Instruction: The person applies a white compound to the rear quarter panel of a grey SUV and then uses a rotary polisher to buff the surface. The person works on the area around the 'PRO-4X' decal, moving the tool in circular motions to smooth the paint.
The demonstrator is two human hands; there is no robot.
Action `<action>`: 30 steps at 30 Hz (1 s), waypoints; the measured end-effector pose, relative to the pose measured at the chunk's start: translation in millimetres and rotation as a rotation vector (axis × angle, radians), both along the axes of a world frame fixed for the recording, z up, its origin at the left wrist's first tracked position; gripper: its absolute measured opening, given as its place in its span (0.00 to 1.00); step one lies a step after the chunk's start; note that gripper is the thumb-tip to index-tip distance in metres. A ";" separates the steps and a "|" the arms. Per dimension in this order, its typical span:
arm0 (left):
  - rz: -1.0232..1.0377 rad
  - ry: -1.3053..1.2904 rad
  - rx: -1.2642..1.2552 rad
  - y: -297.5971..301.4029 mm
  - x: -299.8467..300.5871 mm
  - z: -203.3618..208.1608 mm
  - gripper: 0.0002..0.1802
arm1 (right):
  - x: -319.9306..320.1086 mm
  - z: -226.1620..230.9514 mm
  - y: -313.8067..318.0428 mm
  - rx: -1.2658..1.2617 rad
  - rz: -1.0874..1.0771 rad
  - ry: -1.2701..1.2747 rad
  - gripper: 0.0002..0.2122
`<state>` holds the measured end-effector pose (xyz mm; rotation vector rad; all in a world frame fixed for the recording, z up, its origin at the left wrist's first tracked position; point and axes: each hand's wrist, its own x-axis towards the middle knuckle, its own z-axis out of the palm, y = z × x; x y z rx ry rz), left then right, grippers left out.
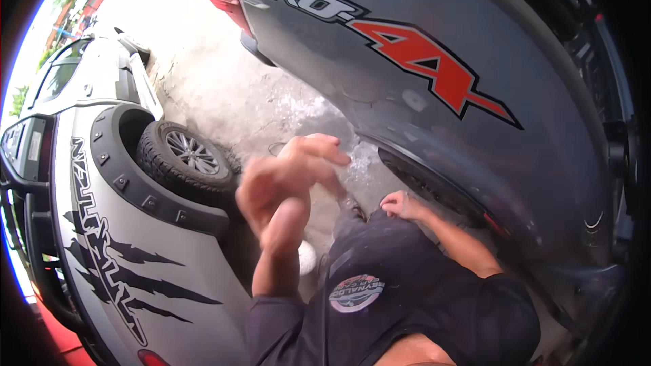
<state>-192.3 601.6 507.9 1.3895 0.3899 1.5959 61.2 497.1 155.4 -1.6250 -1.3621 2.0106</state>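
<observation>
My left hand [291, 176] is raised in front of me, between the two vehicles, slightly blurred. Its fingers are apart and bent, with nothing visible in them. Lower down, my right hand [403, 205] is beside my thigh, close to the grey vehicle's wheel. Its fingers are loosely curled in, and no object shows in it. The grey body panel [305, 44] to the right carries a large red, white and black decal [434, 61]. Beside my left forearm shows a rounded white thing [308, 258], partly hidden; its kind I cannot make out.
On the left stands a silver pickup [183, 264] with dark claw-mark graphics, a black wheel-arch flare [156, 193] and a treaded wheel [186, 156]. Rough concrete [224, 74] lies between the vehicles. The grey vehicle's dark tyre [424, 179] is low on the right.
</observation>
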 end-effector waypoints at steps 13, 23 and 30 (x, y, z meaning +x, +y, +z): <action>0.454 0.894 -1.742 -422.4 -161.1 -584.4 0.18 | -42.8 -97.5 66.1 0.490 0.782 -0.441 0.15; 0.882 0.072 -1.794 -475.7 39.9 -494.1 0.14 | -40.3 -145.4 71.6 0.284 1.155 -0.394 0.14; 0.894 -0.016 -1.974 -531.2 160.1 -463.4 0.20 | -50.9 -143.8 20.1 0.170 1.391 -0.402 0.12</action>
